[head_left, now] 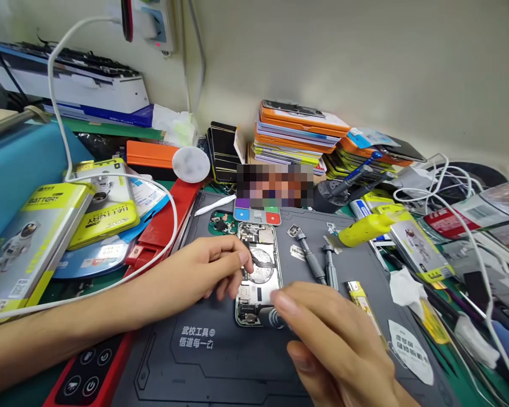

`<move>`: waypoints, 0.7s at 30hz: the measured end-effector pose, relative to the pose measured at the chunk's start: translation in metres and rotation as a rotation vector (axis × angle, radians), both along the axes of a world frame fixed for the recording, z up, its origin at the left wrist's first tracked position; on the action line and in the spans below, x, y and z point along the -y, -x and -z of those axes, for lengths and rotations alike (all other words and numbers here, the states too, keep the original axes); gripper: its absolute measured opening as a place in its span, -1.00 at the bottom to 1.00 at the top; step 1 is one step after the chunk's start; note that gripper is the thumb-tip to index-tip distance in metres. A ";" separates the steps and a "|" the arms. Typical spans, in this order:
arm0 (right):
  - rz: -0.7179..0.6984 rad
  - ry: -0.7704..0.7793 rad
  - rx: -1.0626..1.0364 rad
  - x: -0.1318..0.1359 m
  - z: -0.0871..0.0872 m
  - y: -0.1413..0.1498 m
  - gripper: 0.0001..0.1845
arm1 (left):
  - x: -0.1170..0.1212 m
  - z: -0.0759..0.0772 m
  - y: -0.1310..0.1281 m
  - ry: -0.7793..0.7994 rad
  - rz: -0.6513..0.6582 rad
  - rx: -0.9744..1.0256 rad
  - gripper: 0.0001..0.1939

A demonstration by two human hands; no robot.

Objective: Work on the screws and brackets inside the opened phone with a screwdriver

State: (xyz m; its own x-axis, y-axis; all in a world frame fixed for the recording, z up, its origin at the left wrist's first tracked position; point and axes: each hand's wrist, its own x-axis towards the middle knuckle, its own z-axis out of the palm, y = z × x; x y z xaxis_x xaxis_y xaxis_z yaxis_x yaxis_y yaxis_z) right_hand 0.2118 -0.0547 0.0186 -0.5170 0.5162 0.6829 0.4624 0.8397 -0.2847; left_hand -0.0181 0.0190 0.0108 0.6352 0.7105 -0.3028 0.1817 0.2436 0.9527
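Note:
An opened phone (268, 240) lies on the dark grey mat, its inner parts and a round silver coil in sight. My left hand (220, 263) bends over its left edge, fingers curled and thumb close to the index finger; anything between them is too small to make out. At the phone's lower right corner is the ringed end of a grey screwdriver (274, 317). My right hand (339, 333) curls loosely about that end, index finger above and thumb below; the contact is partly hidden. Two more screwdrivers (307, 257) lie to the phone's right.
A small circuit board (223, 223) and a white stick (214, 205) lie behind the phone. Right of it are a yellow bottle (362, 227) and a battery strip (365, 305). Battery boxes (34, 243), a red device (89, 373) and a white cable (176, 217) crowd the left.

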 end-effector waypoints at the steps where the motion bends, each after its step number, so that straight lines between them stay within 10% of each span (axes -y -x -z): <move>1: -0.012 0.015 0.007 0.000 -0.001 0.000 -0.62 | 0.000 -0.001 0.000 -0.001 0.000 -0.003 -0.79; 21: -0.056 0.073 0.007 0.001 0.010 0.001 -0.51 | 0.005 0.001 -0.001 0.090 -0.064 0.148 -0.28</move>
State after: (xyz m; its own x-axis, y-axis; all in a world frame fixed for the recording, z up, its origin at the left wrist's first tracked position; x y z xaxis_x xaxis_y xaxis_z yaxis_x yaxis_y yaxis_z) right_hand 0.2108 -0.0556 0.0088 -0.5512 0.5345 0.6407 0.4175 0.8415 -0.3428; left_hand -0.0176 0.0144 0.0096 0.6320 0.7250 -0.2737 0.0223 0.3360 0.9416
